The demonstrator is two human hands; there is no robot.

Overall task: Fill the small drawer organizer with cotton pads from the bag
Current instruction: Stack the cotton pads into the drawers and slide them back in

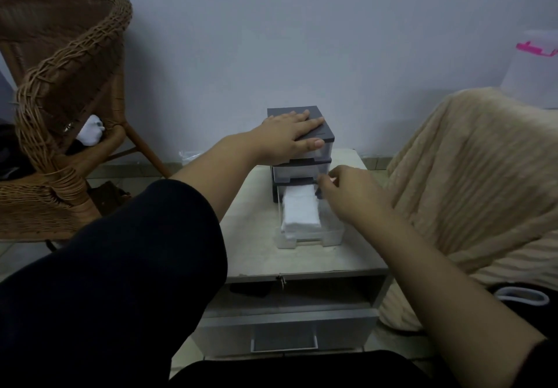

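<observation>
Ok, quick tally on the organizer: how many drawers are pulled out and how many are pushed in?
Pulled-out drawer, holding cotton pads: 1
Pushed-in drawers, the top drawer and the middle drawer: 2
Total: 3 drawers

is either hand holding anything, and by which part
Left hand only presses flat on the grey plastic drawer organizer's top: no grip. Right hand curls by the open clear bottom drawer; a grip cannot be told.
</observation>
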